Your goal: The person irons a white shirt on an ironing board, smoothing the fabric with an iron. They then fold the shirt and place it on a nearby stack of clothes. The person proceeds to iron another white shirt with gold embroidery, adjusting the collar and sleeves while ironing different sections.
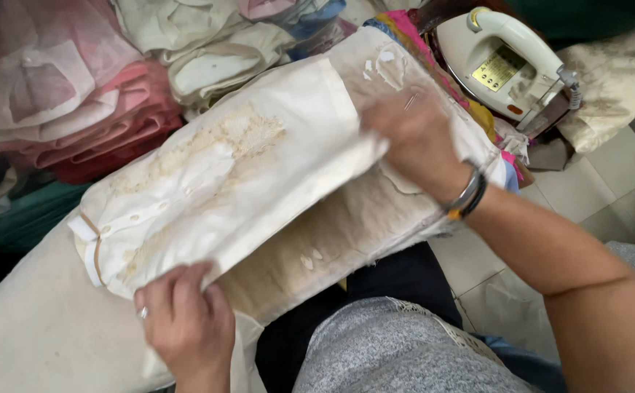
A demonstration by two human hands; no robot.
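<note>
While both hands work on it, a folded cream shirt (pixel 237 175) lies across a padded ironing board (pixel 33 327), collar end toward the lower left, lace-like embroidery running down its front. Left hand (pixel 186 320) sits at the near edge by the collar end, fingers curled together and pinching the fabric edge, ring on one finger. Right hand (pixel 416 138) presses on the far end of the shirt, fingers close together and bent over the fold; it's blurred, so can't tell exactly how the tips grip. Dark bangles (pixel 467 195) circle that wrist.

Board cover is off-white, stained brown and worn where the shirt's near edge overhangs. White electric iron (pixel 503 62) rests at the top right, just beyond the board's end, well apart from both hands; it carries a small yellowish rectangular label on its body and a small orange spot below that. Bright pink-and-yellow cloth (pixel 412 33) peeks out under the board's far end, beside the iron.

Stacks of folded clothes fill the top left: pink pile (pixel 99 124) near the shirt's collar side, some pieces in thin translucent wrap, and a cream pile (pixel 208 51) next to it. Tiled floor (pixel 609 182) shows at right
</note>
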